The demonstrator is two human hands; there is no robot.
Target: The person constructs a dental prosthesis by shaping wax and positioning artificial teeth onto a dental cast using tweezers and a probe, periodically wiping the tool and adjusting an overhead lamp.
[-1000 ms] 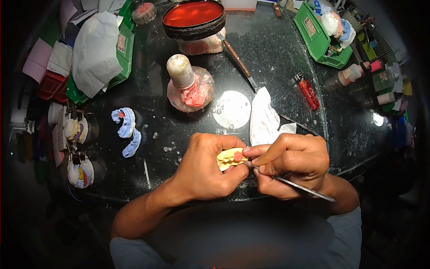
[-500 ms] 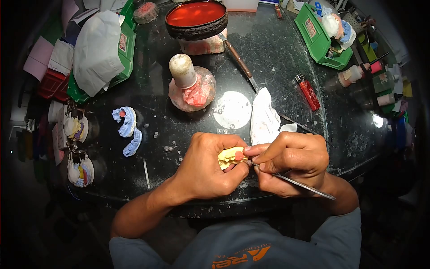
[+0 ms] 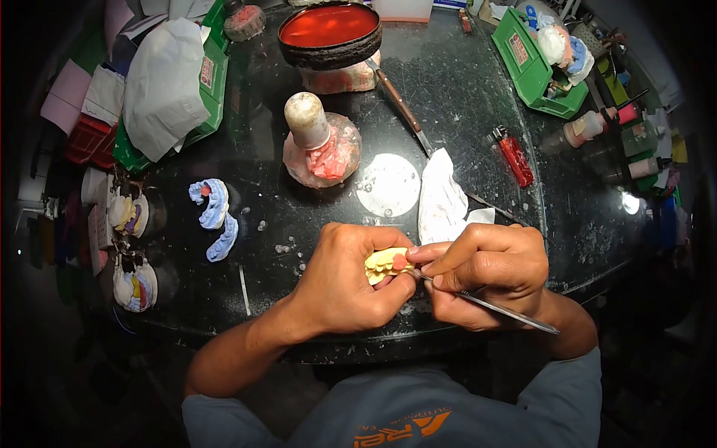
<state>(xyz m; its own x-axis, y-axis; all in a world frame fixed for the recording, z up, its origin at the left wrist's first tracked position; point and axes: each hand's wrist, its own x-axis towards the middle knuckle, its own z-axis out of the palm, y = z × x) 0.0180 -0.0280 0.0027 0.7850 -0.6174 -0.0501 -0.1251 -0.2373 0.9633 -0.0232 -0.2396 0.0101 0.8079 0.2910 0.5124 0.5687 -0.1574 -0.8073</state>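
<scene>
My left hand (image 3: pixel 358 280) is closed around a small yellow dental model (image 3: pixel 382 263), which carries a pink patch (image 3: pixel 399 262) on its right part. Pinched in my right hand (image 3: pixel 493 272) is a thin metal tool (image 3: pixel 508 311), slanting down to the right. Its tip meets the model's right edge beside my left thumb; the exact contact is hidden by the fingers. My right fingertips touch the model too. Just above the hands lies a crumpled white cloth (image 3: pixel 442 198).
A glass burner (image 3: pixel 323 153), a pan of red wax (image 3: pixel 330 33), a brown-handled knife (image 3: pixel 399 101) and a red lighter (image 3: pixel 514 157) stand or lie beyond my hands. Blue models (image 3: pixel 213 209) are at left. Green bins (image 3: pixel 213 93) flank the black table (image 3: pixel 463 119).
The view has shifted slightly, and the shirt below shows more clearly than in the earliest frame. Both hands keep the same hold on the model and the tool.
</scene>
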